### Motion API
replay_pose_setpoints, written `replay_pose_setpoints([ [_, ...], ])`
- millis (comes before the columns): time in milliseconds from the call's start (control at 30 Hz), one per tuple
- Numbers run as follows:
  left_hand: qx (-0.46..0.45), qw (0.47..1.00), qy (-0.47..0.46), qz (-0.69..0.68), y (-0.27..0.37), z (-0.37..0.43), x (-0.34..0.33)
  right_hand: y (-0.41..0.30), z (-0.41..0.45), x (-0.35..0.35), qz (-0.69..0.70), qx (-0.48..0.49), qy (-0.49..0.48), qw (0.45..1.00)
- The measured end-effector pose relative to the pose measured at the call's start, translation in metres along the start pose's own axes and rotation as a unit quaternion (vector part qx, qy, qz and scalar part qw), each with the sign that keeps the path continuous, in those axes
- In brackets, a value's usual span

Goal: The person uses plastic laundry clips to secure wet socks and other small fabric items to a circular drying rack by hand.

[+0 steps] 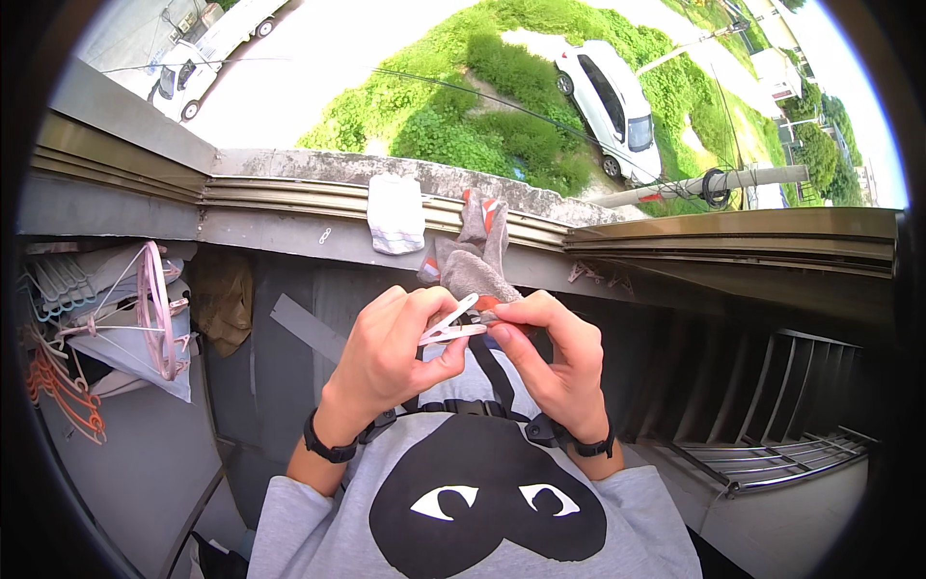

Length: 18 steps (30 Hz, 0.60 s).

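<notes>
My left hand (394, 351) holds a white plastic clothespin (452, 323) between thumb and fingers, its jaws pointing up and to the right. Close beside it, my right hand (553, 354) pinches a small grey and orange piece of fabric near the clothespin's tip. A grey sock with orange and white parts (474, 264) lies over the window sill just beyond my hands; whether the pinched piece belongs to it I cannot tell. To its left a folded white sock or cloth (396, 214) hangs over the window track.
A pink round drying hanger with clips (153, 311) and orange hangers (69, 398) hang at the left. Pinkish clothespins (586, 273) lie on the sill (289, 226). A metal rack (781, 459) stands at the right. Outside the window are a white car (608, 108) and greenery.
</notes>
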<state>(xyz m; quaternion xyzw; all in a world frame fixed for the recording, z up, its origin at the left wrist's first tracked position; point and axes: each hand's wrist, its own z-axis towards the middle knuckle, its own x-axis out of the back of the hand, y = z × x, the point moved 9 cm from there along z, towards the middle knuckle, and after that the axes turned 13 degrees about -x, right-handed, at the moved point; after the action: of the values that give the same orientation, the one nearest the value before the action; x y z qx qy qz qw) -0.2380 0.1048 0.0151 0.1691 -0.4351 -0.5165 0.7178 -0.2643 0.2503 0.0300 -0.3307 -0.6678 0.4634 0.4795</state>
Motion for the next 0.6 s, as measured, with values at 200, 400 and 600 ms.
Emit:
replay_pose_setpoints([
  [200, -0.035, 0.999, -0.004, -0.018, 0.015, 0.002, 0.004, -0.035, -0.015, -0.018, -0.100, 0.135, 0.086, 0.982],
  [400, 0.093, 0.992, -0.026, -0.084, 0.002, -0.030, -0.001, -0.025, -0.023, -0.008, -0.144, 0.089, 0.172, 0.970],
  [600, 0.035, 0.996, -0.007, -0.081, 0.006, -0.035, 0.000, -0.040, -0.034, -0.028, -0.156, 0.141, 0.160, 0.964],
])
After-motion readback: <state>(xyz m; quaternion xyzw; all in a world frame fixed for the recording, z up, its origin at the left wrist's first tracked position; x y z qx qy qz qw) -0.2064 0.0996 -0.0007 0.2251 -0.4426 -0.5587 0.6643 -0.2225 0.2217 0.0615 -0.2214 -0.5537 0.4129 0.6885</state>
